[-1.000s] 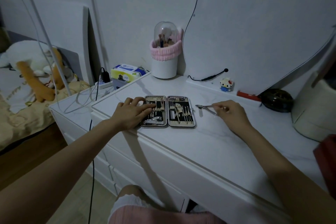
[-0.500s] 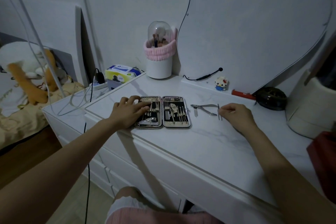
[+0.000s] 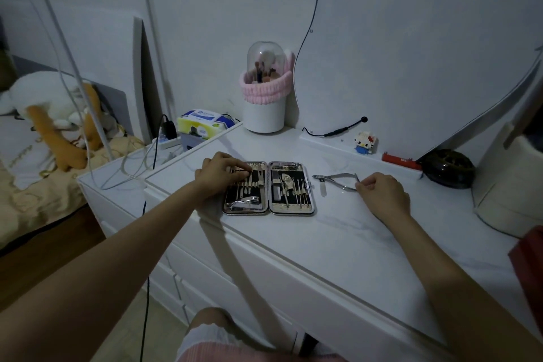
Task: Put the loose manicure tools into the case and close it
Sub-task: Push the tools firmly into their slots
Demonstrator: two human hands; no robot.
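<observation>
The case (image 3: 268,187) lies open and flat on the surface (image 3: 338,238), its hinge running away from you. Just right of the case, the nippers (image 3: 335,180) lie crosswise, beak toward it. Your right hand (image 3: 382,194), fingers curled, pinches a thin tool (image 3: 357,178) at the nippers' handles. Your left hand (image 3: 219,178) rests loosely spread on the case's left half.

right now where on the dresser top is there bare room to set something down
The widest bare patch is the front of the dresser top, between the open case and the near edge. Another lies behind the case, toward the brush holder. It is crowded right of the case, where the nippers and right hand sit.
</observation>
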